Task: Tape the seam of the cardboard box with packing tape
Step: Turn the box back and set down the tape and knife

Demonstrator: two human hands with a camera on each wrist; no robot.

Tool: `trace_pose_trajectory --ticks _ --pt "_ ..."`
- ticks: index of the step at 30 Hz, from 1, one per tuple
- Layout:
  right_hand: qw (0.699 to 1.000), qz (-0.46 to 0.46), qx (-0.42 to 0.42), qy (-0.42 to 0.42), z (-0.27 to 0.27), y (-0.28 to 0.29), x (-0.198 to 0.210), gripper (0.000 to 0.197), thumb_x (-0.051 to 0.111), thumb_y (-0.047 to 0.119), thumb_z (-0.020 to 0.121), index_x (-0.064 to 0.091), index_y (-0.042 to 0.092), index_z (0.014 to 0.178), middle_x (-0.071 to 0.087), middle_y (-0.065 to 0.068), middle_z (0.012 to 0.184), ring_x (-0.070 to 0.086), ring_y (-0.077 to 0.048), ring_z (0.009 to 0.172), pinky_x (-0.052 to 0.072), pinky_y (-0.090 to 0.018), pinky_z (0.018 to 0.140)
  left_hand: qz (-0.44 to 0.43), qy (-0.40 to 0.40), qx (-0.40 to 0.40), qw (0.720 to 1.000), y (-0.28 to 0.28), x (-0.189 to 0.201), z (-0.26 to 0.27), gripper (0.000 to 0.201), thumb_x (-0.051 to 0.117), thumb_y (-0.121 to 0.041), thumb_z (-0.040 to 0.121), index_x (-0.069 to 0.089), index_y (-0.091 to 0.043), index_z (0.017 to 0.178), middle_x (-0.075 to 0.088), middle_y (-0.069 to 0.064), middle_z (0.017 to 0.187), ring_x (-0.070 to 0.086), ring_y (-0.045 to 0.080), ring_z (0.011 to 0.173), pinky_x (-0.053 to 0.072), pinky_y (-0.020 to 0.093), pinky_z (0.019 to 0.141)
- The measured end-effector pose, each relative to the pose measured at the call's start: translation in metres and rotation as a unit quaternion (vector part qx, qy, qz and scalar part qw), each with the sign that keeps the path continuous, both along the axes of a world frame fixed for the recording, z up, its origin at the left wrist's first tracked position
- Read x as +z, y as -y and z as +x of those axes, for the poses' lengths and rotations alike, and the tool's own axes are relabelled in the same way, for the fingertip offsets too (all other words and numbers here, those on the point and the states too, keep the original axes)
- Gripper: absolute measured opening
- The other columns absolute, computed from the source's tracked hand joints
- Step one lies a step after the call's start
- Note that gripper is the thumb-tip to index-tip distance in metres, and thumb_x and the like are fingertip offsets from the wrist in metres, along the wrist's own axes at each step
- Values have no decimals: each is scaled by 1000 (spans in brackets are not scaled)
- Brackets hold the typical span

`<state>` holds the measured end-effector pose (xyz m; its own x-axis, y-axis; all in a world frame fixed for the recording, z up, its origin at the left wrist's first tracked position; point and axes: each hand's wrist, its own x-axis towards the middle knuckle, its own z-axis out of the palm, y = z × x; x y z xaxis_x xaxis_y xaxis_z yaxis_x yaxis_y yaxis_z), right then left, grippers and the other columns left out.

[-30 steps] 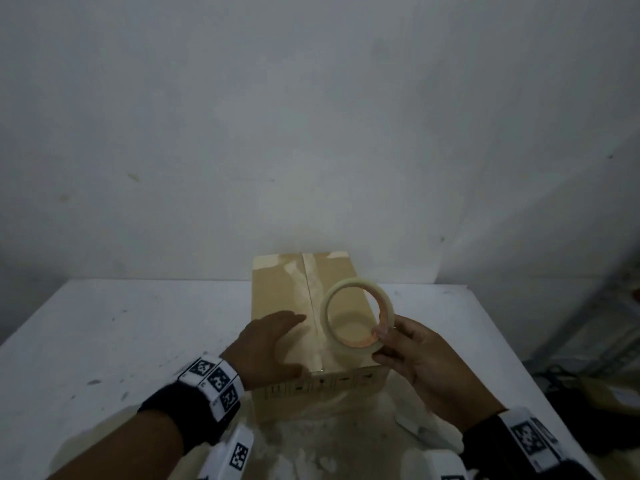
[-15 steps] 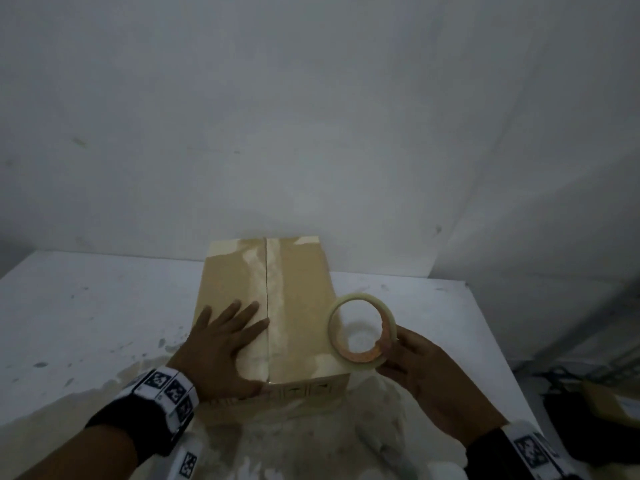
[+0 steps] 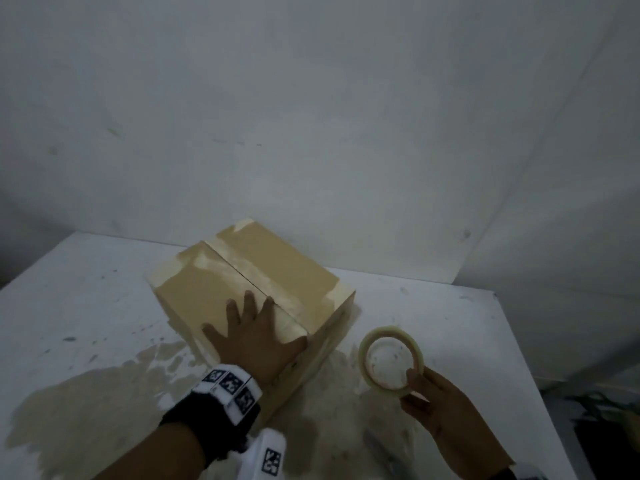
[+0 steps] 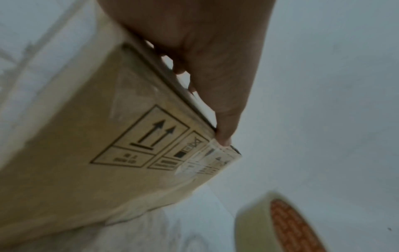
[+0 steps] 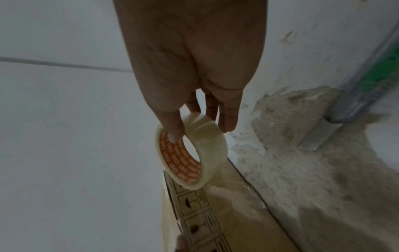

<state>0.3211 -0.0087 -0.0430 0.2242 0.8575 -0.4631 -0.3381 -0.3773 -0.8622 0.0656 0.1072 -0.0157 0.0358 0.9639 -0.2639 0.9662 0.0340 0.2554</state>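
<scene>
**Presently: box pinned, roll held clear of the seam**

Item one — box (image 3: 277, 282). Cardboard, flaps closed, standing on the table (image 3: 86, 289). It sits skewed to the person: its long axis runs from the near edge, by the wrist, away and to the left toward the wall. The seam (image 3: 239, 271) follows that axis down the middle of the top, with pale old-tape patches beside it; no fresh strip is evident.

Item two — left hand (image 3: 252, 337). Flat on the near end of the top, fingers straight and spread, pressing down, fingertips at the seam.

Item three — roll (image 3: 391, 362). Clear tape on an orange printed core, held above the table, to the right of the box's near right corner and apart from it. Its open face tilts up toward the head camera.

Item four — right hand (image 3: 440, 414). Pinches the roll: thumb inside the core, fingers on the outer wrap.

Judgement — the roll lies right of the seam's near end; the right hand is the nearer one, and would likely travel left, then along the axis.
</scene>
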Motion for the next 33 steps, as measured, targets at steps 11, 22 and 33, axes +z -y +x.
trace_pose_trajectory --ticks 11,22,33 --pt "996 -50 -72 -27 -1 -10 -15 13 59 17 88 64 5 90 59 -12 92 59 -26 87 56 -33 72 38 -26 -271 961 -4 2 -30 120 32 -95 46 -1 -36 145 -17 -8 153 -15 17 143 -7 58 114" --pt "997 -37 -68 -22 4 -16 -22 21 56 16 90 63 3 105 60 -11 93 60 -23 86 50 -41 92 144 -61 -225 962 0 -15 -12 93 41 -76 59 33 -32 141 24 1 155 21 29 142 18 69 105" --pt "991 -45 -99 -82 -3 -21 -23 22 59 18 89 64 4 105 56 -9 86 56 -24 83 51 -36 80 99 -61 -176 978 -17 -16 31 93 22 -80 68 5 -33 146 -3 1 160 -5 26 145 0 67 110"
